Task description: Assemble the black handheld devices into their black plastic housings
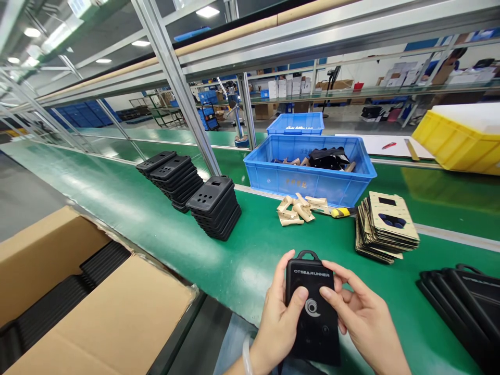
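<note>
Head view shows the left hand (pixel 280 319) and right hand (pixel 361 315) clamped on either side of a panel (pixel 313 307) at the near edge of the bench (pixel 261 255), with scraps (pixel 303 211) and a bin (pixel 302 179) beyond it.

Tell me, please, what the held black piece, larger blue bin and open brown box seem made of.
Held black piece: probably plastic, mostly matte, with smoothly rounded upper corners.
Larger blue bin: likely plastic, faintly glossy, with a moulded-looking rim.
Open brown box: apparently cardboard, dull, with a ragged flap edge.
</note>
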Tool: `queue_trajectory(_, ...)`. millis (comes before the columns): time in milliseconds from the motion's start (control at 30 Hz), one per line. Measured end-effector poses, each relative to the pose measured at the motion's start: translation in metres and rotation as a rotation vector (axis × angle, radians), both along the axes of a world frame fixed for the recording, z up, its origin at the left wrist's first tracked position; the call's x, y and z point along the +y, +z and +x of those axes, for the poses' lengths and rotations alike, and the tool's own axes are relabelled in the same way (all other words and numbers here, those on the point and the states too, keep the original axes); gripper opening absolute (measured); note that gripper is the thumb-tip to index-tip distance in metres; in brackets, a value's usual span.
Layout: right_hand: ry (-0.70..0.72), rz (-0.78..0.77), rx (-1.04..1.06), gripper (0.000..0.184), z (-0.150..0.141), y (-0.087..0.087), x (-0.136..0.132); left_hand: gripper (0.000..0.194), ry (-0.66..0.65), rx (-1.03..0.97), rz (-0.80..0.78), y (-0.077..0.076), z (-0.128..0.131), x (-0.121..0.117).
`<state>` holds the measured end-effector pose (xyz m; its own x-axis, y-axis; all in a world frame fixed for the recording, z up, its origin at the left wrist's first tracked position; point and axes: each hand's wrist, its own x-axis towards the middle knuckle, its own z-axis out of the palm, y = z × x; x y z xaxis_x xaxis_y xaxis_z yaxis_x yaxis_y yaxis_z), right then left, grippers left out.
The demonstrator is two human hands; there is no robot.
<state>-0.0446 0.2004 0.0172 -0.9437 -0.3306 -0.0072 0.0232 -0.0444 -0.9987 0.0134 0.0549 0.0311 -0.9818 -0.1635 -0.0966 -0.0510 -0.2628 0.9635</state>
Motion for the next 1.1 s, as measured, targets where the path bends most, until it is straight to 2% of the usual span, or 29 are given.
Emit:
queue_trajectory(133,-0.021,0.034,0.051,0.036,0.001,-0.002,0.000,0.053,0.026,0.015,-0.036,-0.002,-0.002,0.001)
queue_trajectory(300,-0.134,0.207,0.258,0.042,0.000,0.004,0.007,0.053,0.057,-0.023,-0.001,-0.001,-0.003,-0.002)
queue_trajectory(433,-0.202,0.301,0.196,0.040,0.002,0.010,0.016,0.052,0.062,-0.035,0.058,0.001,-0.004,-0.004)
queue_trajectory(500,-0.156,0.314,0.171,0.041,0.005,0.007,0.021,0.050,0.073,-0.052,0.089,0.002,-0.005,-0.006)
queue_trajectory(600,0.056,0.320,0.147,0.044,0.012,-0.002,0.026,0.050,0.098,-0.075,0.157,0.001,-0.009,-0.009)
queue_trajectory(700,0.268,0.345,0.068,0.054,0.026,-0.014,0.024,0.053,0.127,-0.076,0.212,0.001,-0.014,-0.011)
queue_trajectory(767,0.316,0.353,0.053,0.059,0.037,-0.021,0.019,0.055,0.141,-0.074,0.226,0.001,-0.017,-0.009)
queue_trajectory(867,0.225,0.328,0.073,0.062,0.049,-0.032,0.015,0.060,0.137,-0.074,0.237,0.000,-0.019,-0.003)
queue_trajectory(933,0.107,0.282,0.049,0.061,0.049,-0.035,0.023,0.065,0.066,-0.069,0.262,-0.001,-0.018,0.001)
queue_trajectory(1000,-0.010,0.230,-0.005,0.059,0.040,-0.032,0.043,0.070,-0.034,-0.053,0.266,-0.003,-0.017,0.004)
queue_trajectory(1100,-0.328,0.209,-0.065,0.068,0.018,-0.020,0.098,0.071,-0.081,-0.062,0.205,-0.006,-0.018,0.004)
